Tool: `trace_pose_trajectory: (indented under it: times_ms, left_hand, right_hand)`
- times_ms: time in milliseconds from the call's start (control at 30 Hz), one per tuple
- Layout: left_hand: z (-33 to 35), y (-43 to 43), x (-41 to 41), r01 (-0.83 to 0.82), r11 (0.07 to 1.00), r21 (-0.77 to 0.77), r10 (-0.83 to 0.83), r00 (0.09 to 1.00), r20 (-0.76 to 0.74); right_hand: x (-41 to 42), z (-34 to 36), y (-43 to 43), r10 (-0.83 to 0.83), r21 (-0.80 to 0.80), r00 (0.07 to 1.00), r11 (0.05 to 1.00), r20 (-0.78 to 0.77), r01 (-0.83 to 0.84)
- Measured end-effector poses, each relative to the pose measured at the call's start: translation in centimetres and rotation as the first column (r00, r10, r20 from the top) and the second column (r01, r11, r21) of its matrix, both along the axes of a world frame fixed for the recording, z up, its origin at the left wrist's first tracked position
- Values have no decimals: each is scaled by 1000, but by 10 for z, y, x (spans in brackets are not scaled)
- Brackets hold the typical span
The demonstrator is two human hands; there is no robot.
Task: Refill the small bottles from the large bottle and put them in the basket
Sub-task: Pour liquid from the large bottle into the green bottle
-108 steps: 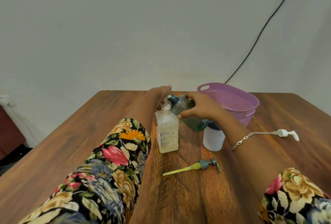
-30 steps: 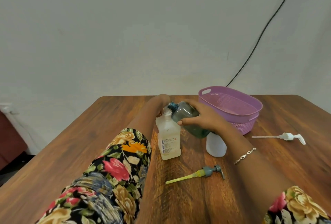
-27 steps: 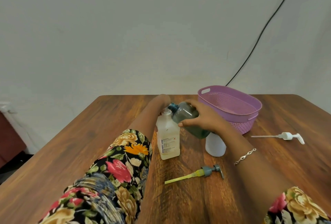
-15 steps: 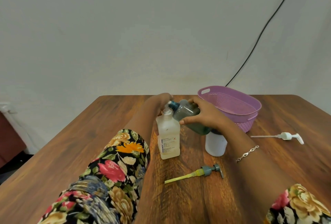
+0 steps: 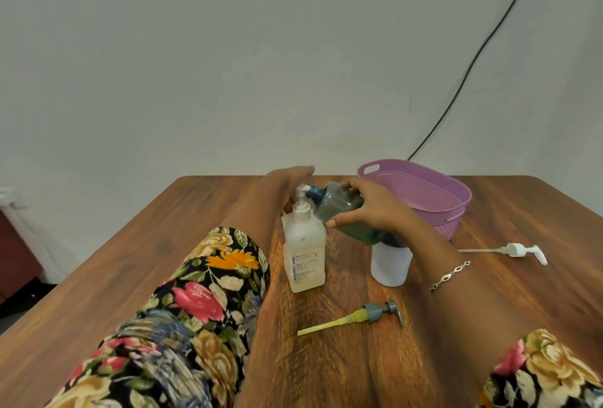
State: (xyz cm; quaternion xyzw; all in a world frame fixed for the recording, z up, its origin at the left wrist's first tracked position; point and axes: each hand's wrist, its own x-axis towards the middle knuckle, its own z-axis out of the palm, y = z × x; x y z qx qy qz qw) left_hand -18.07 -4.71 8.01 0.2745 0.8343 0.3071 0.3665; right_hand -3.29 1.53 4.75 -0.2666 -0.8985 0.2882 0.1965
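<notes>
My right hand (image 5: 375, 215) grips a dark green bottle (image 5: 342, 208) from above. The bottle is tilted, its open blue neck pointing up-left at the white pump top of a clear labelled bottle (image 5: 305, 254). Green liquid sits in the dark bottle's lower end. The clear bottle stands upright at the table's middle. My left hand (image 5: 287, 182) lies behind its top with fingers stretched out; its thumb is hidden. A small white bottle (image 5: 390, 265) stands under my right wrist, partly covered by the dark bottle. The purple basket (image 5: 453, 208) stands at the back right.
A grey pump with a yellow tube (image 5: 355, 318) lies on the wooden table (image 5: 163, 244) in front of the bottles. A white pump (image 5: 518, 249) lies at the right. A black cable (image 5: 473, 58) runs down the wall behind the basket.
The dark bottle's neck has risen a little and stays beside the clear bottle's top. My left hand's fingers reach slightly higher. The other things have not moved.
</notes>
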Motion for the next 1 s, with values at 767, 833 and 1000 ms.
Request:
trace_pose_trajectory:
  times_ms: [767,833,1000]
  left_hand:
    - [-13,8,1,52,999,-2,-52,977,-209]
    - [-17,9,-2,7,1000,-5,-8,968,-252]
    - [-17,14,-1,43,997,-69,-59,965,-254]
  right_hand:
    - [-4,-6,5,21,18,999,1000,34,-21]
    - [-5,-10,5,26,-12,999,1000,37,-26]
    - [-5,-14,6,33,-25,999,999,37,-32]
